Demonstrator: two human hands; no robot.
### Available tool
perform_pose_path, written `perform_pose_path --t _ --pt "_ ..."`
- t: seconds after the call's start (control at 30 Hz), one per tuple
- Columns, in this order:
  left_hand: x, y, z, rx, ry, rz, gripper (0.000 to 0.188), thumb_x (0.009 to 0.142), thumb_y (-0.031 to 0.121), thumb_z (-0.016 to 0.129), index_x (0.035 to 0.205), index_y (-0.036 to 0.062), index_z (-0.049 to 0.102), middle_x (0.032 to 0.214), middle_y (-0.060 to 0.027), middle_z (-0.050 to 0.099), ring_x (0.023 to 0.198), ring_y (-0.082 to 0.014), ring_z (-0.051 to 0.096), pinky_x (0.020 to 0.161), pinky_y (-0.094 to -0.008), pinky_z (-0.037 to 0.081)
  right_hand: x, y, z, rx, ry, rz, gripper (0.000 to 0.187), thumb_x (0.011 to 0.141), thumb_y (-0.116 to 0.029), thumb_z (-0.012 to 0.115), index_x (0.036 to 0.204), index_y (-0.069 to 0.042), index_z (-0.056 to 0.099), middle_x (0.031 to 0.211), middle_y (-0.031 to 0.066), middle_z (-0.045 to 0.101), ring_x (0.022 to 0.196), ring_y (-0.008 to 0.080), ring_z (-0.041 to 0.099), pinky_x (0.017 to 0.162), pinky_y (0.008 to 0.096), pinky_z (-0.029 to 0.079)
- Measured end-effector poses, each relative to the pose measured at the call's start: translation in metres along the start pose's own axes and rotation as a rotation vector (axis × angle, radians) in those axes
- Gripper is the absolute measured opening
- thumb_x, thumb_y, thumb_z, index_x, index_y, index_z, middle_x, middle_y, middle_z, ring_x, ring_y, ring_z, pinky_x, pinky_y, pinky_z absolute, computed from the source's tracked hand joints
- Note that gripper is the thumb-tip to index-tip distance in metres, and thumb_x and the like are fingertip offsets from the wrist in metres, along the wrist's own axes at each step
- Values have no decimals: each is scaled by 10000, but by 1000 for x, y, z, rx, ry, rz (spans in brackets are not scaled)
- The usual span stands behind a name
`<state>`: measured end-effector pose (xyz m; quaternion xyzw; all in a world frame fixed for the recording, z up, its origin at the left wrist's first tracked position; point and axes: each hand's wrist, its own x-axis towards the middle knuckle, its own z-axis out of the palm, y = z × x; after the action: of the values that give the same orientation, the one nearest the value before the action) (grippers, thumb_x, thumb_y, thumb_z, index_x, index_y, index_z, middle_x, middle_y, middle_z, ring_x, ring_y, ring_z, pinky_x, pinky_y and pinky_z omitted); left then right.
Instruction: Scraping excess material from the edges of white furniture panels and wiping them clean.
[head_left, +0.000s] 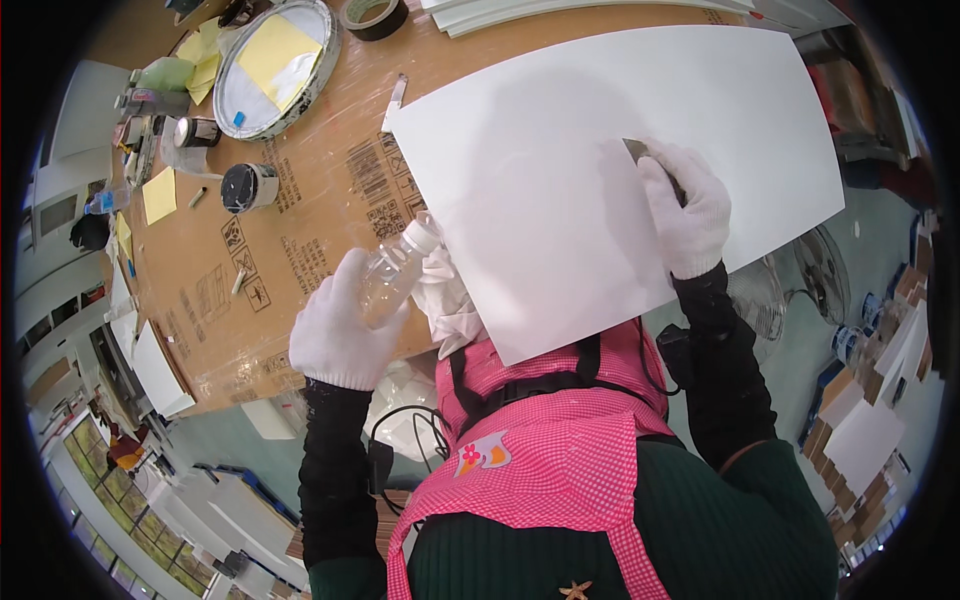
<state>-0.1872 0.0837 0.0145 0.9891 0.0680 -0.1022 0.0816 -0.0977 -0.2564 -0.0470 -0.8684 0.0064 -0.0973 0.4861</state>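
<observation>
Left-hand fingers hold a clear, white-capped plastic bottle.

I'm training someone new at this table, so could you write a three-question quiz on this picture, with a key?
1. Fill in: The left hand holds a clear, white-capped ____.
2. True or false: The right hand is bare.
3. Which is nearer the left hand: A) the tape roll; B) the small dark-topped container?

Key: 1. bottle. 2. False; it wears a white glove. 3. B.
</observation>
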Motion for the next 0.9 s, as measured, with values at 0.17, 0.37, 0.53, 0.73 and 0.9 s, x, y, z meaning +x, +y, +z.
perform_pose_path --t 0.17,0.37,0.53,0.73,0.9 --pt "-14 -1 -3 25 -50 -35 665 700 259 870 1300 114 623 1024 -96 716 931 -267 707 809 -389 562 1 0 -1 -67 -33 -7 236 912 -94 704 1132 -16 744 859 41 645 678 89 558 626 236 447" --pt "-17 -12 -1 14 -16 -63 674 695 266 875 1298 103 621 1085 -98 718 964 -266 708 827 -384 560 0 -3 0 -43 -9 -31 240 909 -85 696 1135 -18 744 867 43 651 681 96 566 627 241 454" --pt "-19 -7 -4 -18 -55 -106 671 695 261 871 1293 90 621 1131 -109 716 1007 -273 706 863 -386 560 0 -2 -1 -48 -28 -20 242 912 -87 697 1136 -9 741 884 40 661 710 96 582 659 233 469" --pt "-34 -3 -3 -243 -115 4 682 673 236 868 1278 48 615 1130 -136 710 1055 -296 698 910 -392 551 2 -6 -1 -5 -55 87 239 932 -122 688 1133 -4 739 903 53 684 754 101 612 698 245 491" --pt "-35 -26 23 -420 59 42 620 681 122 885 1236 45 620 1137 -124 707 1010 -261 714 895 -373 561 3 -35 20 101 -159 145 230 925 -132 687 1116 -21 748 994 102 738 863 172 704 774 291 540"
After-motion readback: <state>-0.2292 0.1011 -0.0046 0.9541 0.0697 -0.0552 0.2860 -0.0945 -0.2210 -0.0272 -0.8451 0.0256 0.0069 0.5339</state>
